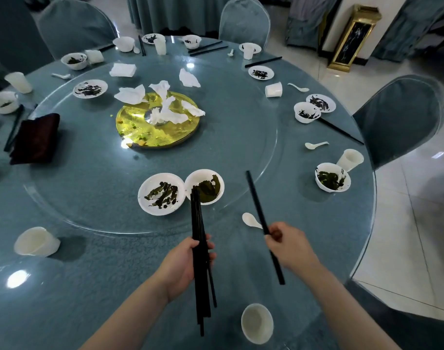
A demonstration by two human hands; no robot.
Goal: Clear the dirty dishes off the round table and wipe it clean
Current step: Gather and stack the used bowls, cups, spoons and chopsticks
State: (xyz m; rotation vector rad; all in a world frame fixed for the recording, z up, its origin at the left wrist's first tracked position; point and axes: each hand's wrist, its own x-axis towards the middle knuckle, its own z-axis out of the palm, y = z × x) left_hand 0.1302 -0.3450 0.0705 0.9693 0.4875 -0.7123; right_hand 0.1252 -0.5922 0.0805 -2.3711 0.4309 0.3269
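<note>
Our left hand (184,263) gripping a chopstick bundle (199,251) low centre, our right hand (286,245) pinching one chopstick pair (260,218), soiled bowls (161,193) on the surface (89,286) above

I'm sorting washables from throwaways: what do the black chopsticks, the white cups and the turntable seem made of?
Chopsticks: likely plastic or lacquered wood, uniformly black with little shine. White cups: probably thin, slightly translucent plastic, possibly disposable; porcelain not excluded. Turntable: clear glass, since the blue cloth shows through and ceiling lights reflect.

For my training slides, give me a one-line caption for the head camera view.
Left hand grips a bundle of black chopsticks; right hand holds another pair over the dish-strewn round table.
</note>
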